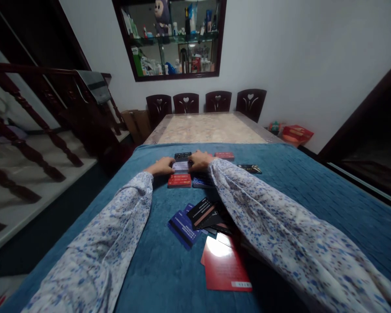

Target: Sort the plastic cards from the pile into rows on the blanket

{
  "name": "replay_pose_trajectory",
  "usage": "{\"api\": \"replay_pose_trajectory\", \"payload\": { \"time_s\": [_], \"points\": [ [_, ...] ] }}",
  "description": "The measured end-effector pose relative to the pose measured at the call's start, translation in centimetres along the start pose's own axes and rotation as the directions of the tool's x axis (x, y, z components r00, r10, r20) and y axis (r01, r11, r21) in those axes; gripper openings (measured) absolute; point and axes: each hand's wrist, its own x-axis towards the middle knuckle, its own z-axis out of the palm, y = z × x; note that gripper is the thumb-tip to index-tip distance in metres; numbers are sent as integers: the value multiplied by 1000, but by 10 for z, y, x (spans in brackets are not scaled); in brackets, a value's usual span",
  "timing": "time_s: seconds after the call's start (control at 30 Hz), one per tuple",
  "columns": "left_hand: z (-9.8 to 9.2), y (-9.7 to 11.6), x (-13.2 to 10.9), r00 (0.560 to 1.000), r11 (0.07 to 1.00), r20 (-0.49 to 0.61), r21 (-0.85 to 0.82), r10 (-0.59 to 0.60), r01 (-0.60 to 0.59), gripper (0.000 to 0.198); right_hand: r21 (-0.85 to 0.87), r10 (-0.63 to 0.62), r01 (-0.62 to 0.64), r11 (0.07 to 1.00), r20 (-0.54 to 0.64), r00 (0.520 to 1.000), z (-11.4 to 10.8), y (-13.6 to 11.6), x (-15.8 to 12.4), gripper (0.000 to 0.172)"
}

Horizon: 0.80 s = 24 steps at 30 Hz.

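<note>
A stack of pale lilac cards (181,167) lies between my two hands. At its left edge, my left hand (162,166) presses with bent fingers. My right hand (200,161) is curled against its right edge, so both hands grip the stack. Just behind it is a black card stack (182,155), and in front sits a red card stack (179,180). Beside that, a dark blue patterned stack (203,181) is partly hidden under my right forearm. Nearer me, loose black cards (202,213), blue cards (184,229) and red cards (226,265) overlap in a spread.
A blue cloth (143,256) covers the near table; bare tabletop (202,126) shows beyond. Another red stack (224,155) and a black-and-gold card stack (251,168) lie to the right. Several dark chairs (218,101) line the far end. A stair railing (35,130) stands left.
</note>
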Motion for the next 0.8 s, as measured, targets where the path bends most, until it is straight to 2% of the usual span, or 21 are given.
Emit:
{"api": "replay_pose_trajectory", "payload": {
  "time_s": [0.17,0.33,0.57,0.8],
  "points": [
    [2,-5,7,998,1000,69,4,4,-5,37,-19,13,-13,1000,29,999,0,0,5,39],
    [3,-9,12,997,1000,79,-20,16,-15,37,-9,8,-7,1000,52,999,-2,0,4,38],
    [-1,-11,13,987,991,94,-38,129,-126,21,-2,15,-15,1000,42,999,-3,-1,4,37],
    [-1,-7,12,987,992,97,-23,127,-125,14,3,15,-15,1000,11,1000,-2,-3,4,34]
  ]
}}
